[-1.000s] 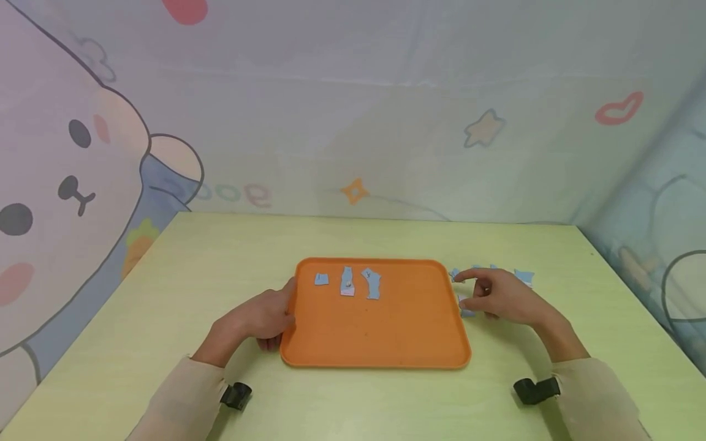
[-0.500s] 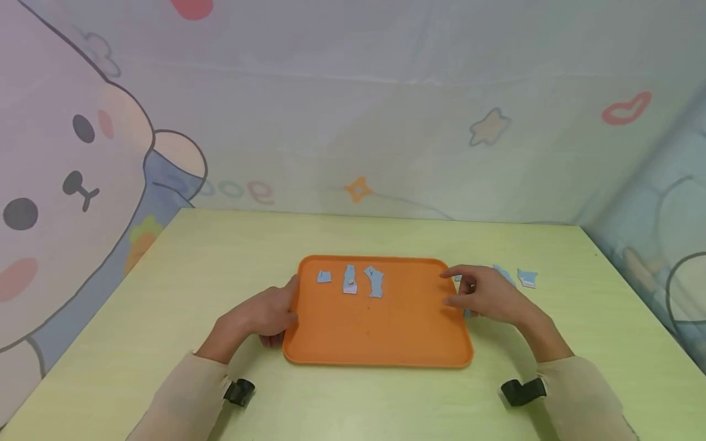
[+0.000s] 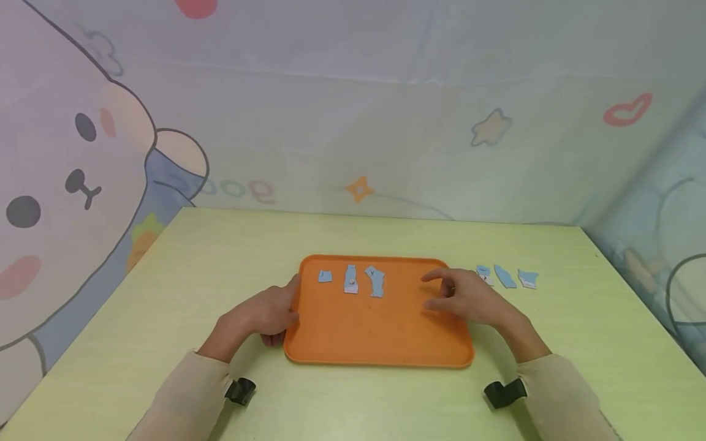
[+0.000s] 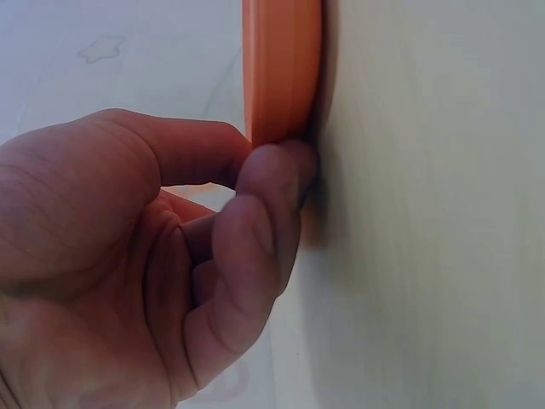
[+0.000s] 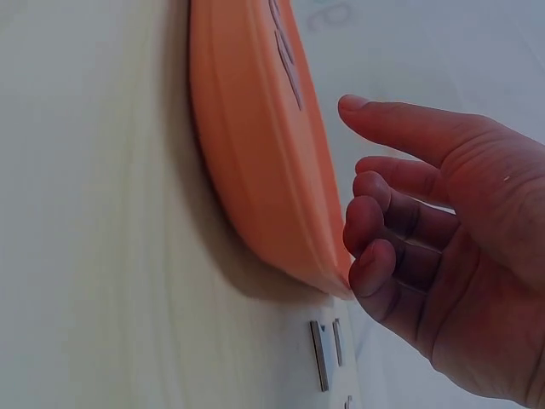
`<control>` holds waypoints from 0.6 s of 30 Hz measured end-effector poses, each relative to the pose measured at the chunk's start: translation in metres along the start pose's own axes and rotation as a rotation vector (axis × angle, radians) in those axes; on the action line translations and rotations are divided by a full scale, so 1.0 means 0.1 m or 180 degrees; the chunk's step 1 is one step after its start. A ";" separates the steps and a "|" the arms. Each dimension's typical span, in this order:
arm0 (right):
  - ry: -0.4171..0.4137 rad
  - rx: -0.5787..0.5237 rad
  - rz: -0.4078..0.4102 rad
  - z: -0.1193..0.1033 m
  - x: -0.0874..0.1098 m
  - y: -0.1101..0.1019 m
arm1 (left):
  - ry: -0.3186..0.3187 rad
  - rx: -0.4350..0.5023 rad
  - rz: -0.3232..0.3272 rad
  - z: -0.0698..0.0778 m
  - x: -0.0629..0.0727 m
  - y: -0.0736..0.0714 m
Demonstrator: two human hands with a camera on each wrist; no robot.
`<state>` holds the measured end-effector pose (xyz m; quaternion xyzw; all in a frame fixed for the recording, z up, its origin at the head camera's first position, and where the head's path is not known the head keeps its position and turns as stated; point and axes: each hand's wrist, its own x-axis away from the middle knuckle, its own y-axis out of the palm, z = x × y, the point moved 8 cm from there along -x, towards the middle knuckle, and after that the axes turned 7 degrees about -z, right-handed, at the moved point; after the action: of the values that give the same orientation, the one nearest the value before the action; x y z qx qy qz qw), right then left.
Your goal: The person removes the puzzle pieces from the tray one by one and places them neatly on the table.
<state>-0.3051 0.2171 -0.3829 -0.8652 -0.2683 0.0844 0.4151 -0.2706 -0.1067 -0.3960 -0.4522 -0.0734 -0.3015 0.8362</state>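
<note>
An orange tray point(image 3: 380, 334) lies on the table. My left hand point(image 3: 269, 310) grips its left rim between thumb and fingers; in the left wrist view the fingertips point(image 4: 271, 175) reach the tray's underside. Three flat, irregular light-blue pieces lie in a row on the tray's far left half: a small one point(image 3: 325, 277), a longer one with a pale lower end point(image 3: 350, 280), and a bent one point(image 3: 377, 283). Above the tray's right part is my right hand point(image 3: 466, 297), thumb and index apart, the other fingers loosely bent. Nothing shows between its fingers in the right wrist view.
Right of the tray lie similar pieces on the pale table point(image 3: 380, 404): one with a white lower part point(image 3: 485, 272), a slanted blue one point(image 3: 504, 277) and a wider one point(image 3: 527, 279). A printed cloth point(image 3: 353, 122) hangs behind the table.
My right hand has moved left, from above the pieces beside the tray to above the tray's right side, uncovering pieces behind it. The left hand keeps its grip on the rim.
</note>
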 end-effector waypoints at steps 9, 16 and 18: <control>0.0037 0.0059 -0.0091 -0.05 -0.07 0.11 | 0.0035 0.0005 -0.0025 0.01 -0.02 0.01; 0.0047 0.0052 -0.0111 -0.09 -0.12 0.14 | -0.0001 -0.0031 -0.0006 0.01 -0.01 0.00; 0.0024 0.0042 -0.0124 -0.11 -0.13 0.16 | 0.0005 -0.0040 -0.0009 0.01 -0.01 0.00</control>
<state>-0.3059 0.1946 -0.3888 -0.8574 -0.2829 0.0748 0.4234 -0.2709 -0.1058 -0.3959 -0.4571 -0.0715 -0.3034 0.8330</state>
